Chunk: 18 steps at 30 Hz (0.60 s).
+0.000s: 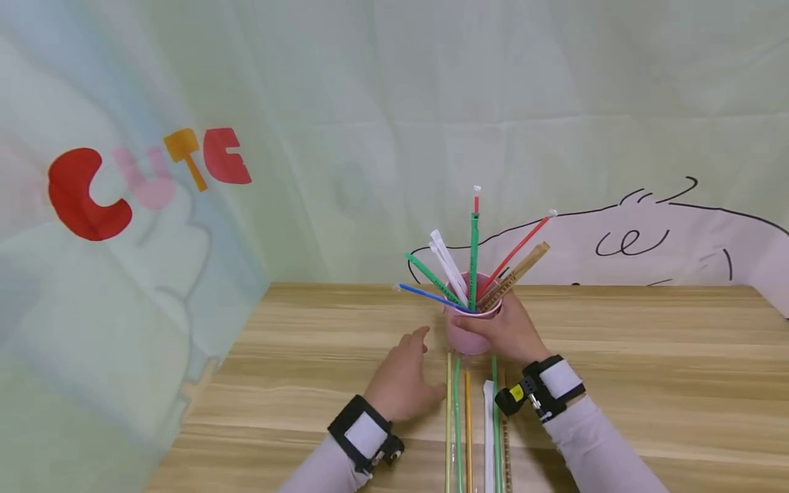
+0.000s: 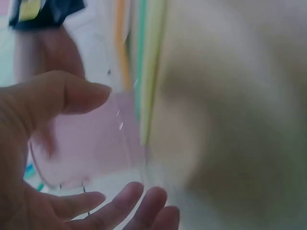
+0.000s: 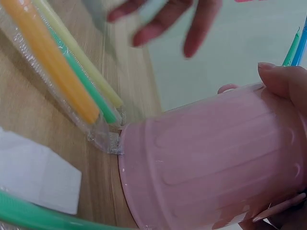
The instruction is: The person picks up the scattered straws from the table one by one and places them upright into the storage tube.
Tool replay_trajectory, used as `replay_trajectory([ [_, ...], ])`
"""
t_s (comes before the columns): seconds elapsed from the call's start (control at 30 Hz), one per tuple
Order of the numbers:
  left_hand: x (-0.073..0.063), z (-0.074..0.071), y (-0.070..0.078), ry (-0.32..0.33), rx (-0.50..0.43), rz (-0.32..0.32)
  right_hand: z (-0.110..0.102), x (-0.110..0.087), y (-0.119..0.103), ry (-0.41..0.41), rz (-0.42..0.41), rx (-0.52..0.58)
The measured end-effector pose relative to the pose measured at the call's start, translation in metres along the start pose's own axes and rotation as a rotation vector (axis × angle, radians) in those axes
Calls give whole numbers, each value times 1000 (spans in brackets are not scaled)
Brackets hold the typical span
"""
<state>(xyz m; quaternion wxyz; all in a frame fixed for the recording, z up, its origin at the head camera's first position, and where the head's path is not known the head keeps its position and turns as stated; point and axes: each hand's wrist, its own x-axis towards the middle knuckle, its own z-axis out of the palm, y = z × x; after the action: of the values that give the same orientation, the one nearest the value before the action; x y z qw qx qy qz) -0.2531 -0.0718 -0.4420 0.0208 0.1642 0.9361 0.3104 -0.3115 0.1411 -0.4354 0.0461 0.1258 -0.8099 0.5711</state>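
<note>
A pink cup (image 1: pixel 470 338) stands on the wooden table, with several wrapped straws leaning out of it in green, red, blue, white and brown. My right hand (image 1: pixel 508 329) grips the cup near its rim from the right, fingers curled around its side. To the left of the cup, my left hand (image 1: pixel 403 376) hovers with fingers spread and holds nothing; its thumb and fingers (image 2: pixel 122 203) show apart in the left wrist view. Between my arms lie a yellow straw (image 1: pixel 448 418), a green straw (image 1: pixel 458 424), an orange straw (image 3: pixel 53 57) and a white wrapped straw (image 1: pixel 489 431).
Another green straw (image 1: pixel 496 424) and a brown-marked straw (image 1: pixel 507 445) lie to the right in the same row. The wooden table (image 1: pixel 666 383) meets a printed curtain (image 1: pixel 524 103) at its back edge. More curtain with coloured letters (image 1: pixel 222 156) hangs at the left.
</note>
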Motion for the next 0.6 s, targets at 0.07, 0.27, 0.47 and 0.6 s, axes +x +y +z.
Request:
replay_trajectory([
  [0.07, -9, 3, 2, -37, 59, 23, 0, 0, 0, -4, 0, -1],
  [0.27, -22, 11, 13, -107, 185, 47, -2, 0, 1, -3, 1, -18],
  [0.47, -26, 14, 17, -101, 171, 75, -2, -1, 0, -8, -3, 4],
  [0.6, -28, 16, 18, -92, 91, 59, -1, 0, 1, -14, -15, 21],
])
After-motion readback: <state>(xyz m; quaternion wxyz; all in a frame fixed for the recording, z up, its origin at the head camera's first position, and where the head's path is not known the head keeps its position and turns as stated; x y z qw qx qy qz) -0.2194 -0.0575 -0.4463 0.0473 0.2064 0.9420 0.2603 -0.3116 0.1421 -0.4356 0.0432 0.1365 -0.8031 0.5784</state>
